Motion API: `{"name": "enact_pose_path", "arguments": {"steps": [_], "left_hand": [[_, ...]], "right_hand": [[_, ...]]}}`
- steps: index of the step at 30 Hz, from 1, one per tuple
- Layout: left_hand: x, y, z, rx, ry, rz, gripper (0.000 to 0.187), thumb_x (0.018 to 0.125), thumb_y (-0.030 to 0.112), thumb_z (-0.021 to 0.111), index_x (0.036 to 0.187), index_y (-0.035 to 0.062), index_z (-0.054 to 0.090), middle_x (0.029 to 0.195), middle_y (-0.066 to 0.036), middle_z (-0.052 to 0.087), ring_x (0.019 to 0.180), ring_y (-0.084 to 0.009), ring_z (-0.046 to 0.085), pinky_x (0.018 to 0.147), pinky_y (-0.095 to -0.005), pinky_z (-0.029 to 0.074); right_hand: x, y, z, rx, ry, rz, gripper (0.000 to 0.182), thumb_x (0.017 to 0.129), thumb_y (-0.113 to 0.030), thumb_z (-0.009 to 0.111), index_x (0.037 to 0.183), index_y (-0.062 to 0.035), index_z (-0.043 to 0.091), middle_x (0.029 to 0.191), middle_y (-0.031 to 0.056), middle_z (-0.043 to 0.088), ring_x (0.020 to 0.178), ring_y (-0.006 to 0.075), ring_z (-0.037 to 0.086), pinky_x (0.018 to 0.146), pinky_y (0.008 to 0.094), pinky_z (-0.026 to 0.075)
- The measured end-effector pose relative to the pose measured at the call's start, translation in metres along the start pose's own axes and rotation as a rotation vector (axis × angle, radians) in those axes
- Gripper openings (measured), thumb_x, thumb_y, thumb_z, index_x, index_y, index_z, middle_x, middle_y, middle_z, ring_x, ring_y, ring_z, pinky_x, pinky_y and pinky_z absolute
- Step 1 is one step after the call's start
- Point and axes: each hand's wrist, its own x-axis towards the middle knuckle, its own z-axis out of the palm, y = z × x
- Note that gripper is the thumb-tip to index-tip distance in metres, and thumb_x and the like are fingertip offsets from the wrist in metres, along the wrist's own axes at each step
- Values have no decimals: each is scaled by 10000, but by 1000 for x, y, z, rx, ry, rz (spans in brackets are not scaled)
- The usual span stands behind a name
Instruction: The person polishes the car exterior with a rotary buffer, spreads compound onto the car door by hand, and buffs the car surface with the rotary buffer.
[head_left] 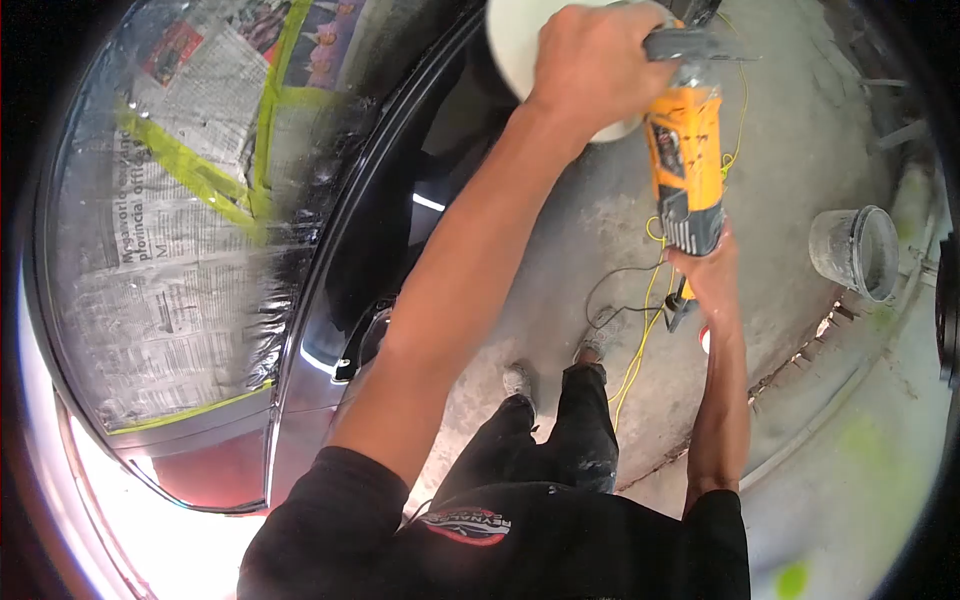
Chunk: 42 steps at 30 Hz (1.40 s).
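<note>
With both hands I hold an orange and black power polisher [688,160] at the top of the view. My left hand [605,62] is wrapped round its front end, beside the black side handle [690,43]. Further back, my right hand [712,265] closes on the rear grip, partly hidden by the tool body. A round white polishing pad [512,45] shows behind my left hand and wrist, overlapping the glossy black car body panel [440,150].
Newspaper [190,290] and yellow-green masking tape [190,165] cover the car's glass at left. A yellow cord [640,350] trails over the concrete floor [590,240] near my feet. At right stands a stained white bucket [840,245] close to the wall.
</note>
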Motion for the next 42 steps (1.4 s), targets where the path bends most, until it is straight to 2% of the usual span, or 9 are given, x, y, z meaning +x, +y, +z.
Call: {"name": "enact_pose_path", "arguments": {"steps": [3,8,10,14,22,25,28,32,42], "left_hand": [[5,-5,-6,-70,-99,83,191,742,111,746,884,-4,694,808,-228,669,769,-358,701,684,-427,531],[-42,-10,-26,-263,-332,148,237,750,153,787,870,-21,680,787,-201,665,692,-338,677,639,-390,515],[-69,0,-47,-173,-500,16,241,752,154,789,873,-20,675,803,-211,663,711,-347,678,639,-388,513],[-125,17,-71,-193,-439,99,216,752,149,769,836,-17,659,818,-219,662,745,-373,673,648,-402,517],[-257,22,-102,88,-564,81,320,773,389,751,829,87,661,726,-112,669,721,-343,674,627,-450,533],[-314,18,-109,80,-516,109,317,768,363,756,860,76,657,761,-126,671,755,-354,674,630,-470,530],[-355,29,-129,153,-683,-4,307,761,342,760,869,72,661,761,-129,673,755,-357,672,637,-472,532],[-418,36,-143,141,-742,-118,308,753,280,791,974,88,697,732,-148,677,684,-343,673,623,-428,528],[-511,73,-180,220,-797,-298,311,679,193,831,863,35,636,676,-153,636,627,-327,653,583,-413,514]], "right_hand": [[0,10,11,92,-26,155,640,655,4,800,1231,31,521,1045,125,688,903,200,665,820,324,531],[-59,41,58,120,20,121,697,651,-40,829,1261,37,501,1080,114,686,965,204,663,883,328,516],[-91,45,83,175,21,174,722,647,-56,839,1273,39,493,1089,121,685,986,212,660,907,334,509],[-152,74,130,165,-16,161,728,645,-69,840,1277,35,495,1117,124,673,1026,214,646,939,341,493],[-281,114,225,358,-6,246,632,674,51,801,1230,-2,506,952,57,639,733,145,620,625,302,520],[-322,131,257,395,2,248,644,669,52,805,1238,-3,508,991,63,646,799,147,638,662,300,533],[-368,145,279,445,-54,379,663,646,-40,835,1226,10,517,1113,92,653,1021,176,621,942,323,479],[-420,171,297,365,-157,487,753,638,-43,857,1288,15,481,1149,117,641,1085,213,618,984,346,470],[-493,206,302,430,-401,462,770,669,-62,851,1320,2,444,1180,138,634,1128,237,618,994,355,469]]}}
